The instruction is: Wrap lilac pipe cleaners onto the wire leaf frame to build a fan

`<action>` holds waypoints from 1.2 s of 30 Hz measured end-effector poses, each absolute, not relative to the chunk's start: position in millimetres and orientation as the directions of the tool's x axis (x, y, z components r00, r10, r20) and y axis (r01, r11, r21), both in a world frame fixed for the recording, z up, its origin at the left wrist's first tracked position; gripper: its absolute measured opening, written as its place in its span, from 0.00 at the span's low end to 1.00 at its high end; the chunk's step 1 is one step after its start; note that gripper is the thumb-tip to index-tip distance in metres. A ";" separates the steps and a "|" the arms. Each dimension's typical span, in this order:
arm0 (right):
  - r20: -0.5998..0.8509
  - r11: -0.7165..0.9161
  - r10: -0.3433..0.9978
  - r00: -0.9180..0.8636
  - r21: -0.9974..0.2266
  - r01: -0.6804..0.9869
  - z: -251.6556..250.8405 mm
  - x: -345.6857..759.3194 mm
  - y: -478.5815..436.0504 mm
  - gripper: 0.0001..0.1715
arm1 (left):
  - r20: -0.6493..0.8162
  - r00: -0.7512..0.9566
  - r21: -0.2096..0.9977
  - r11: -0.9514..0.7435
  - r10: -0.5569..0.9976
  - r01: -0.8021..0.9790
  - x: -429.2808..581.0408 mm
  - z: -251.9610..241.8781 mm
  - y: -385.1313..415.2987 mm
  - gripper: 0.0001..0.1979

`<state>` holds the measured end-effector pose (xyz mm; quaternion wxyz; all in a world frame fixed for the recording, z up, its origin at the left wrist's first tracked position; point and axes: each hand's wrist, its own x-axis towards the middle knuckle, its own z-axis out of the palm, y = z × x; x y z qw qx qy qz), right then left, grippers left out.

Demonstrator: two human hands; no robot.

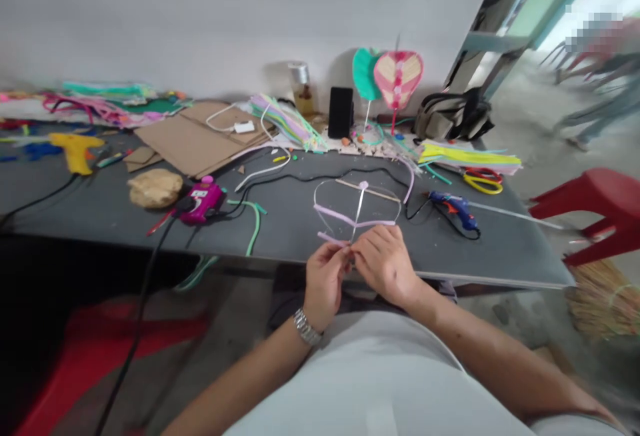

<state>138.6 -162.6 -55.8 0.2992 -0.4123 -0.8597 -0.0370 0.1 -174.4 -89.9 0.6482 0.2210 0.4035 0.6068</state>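
Observation:
My left hand, with a metal watch at the wrist, pinches the near end of a thin rounded wire frame. My right hand meets it there, its fingers also closed on that end; the exact grip is hidden behind the fingers. A white strip runs down the frame's middle, and a thin wooden stick crosses its far part. One lilac pipe cleaner lies across the frame, bent at the middle. Another short lilac pipe cleaner reaches into the fingertips of my left hand.
A blue glue gun and scissors lie right; a magenta device, stone and yellow glue gun left. Behind are cardboard, a phone and two heart-shaped fans. A red stool stands right.

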 end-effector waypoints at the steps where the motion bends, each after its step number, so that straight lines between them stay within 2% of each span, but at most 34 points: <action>1: 0.536 0.654 0.693 -0.481 -0.188 0.733 -56.2 138.5 -162.0 0.11 | -0.261 -0.053 0.764 0.173 0.964 -0.622 0.1 -89.2 -174.3 0.13; 4: 0.523 0.657 0.697 -0.491 -0.193 0.728 -57.2 138.0 -160.6 0.11 | -0.282 -0.043 0.741 0.190 0.958 -0.644 -0.2 -87.1 -173.5 0.11; 10: 0.493 0.696 0.667 -0.559 -0.145 0.703 -50.4 140.3 -156.7 0.10 | -0.274 -0.077 0.785 0.176 0.959 -0.594 -2.8 -84.3 -172.7 0.11; 18: 0.419 0.797 0.516 -0.748 0.086 0.598 -33.2 144.2 -149.1 0.15 | -0.221 -0.087 0.830 0.141 0.971 -0.540 -7.0 -86.8 -174.9 0.12; 22: 0.352 0.843 0.449 -0.822 0.137 0.519 -27.4 144.6 -150.7 0.17 | -0.203 -0.066 0.847 0.141 0.977 -0.513 -12.2 -88.4 -176.6 0.14; 28: 0.314 0.872 0.430 -0.846 0.096 0.479 -29.3 147.8 -151.8 0.20 | -0.208 -0.048 0.856 0.158 0.977 -0.491 -15.9 -86.7 -179.2 0.16; 36: 0.465 0.795 0.558 -0.687 -0.064 0.603 -37.1 149.4 -154.0 0.12 | -0.225 -0.084 0.851 0.154 0.971 -0.503 -11.3 -87.4 -177.5 0.14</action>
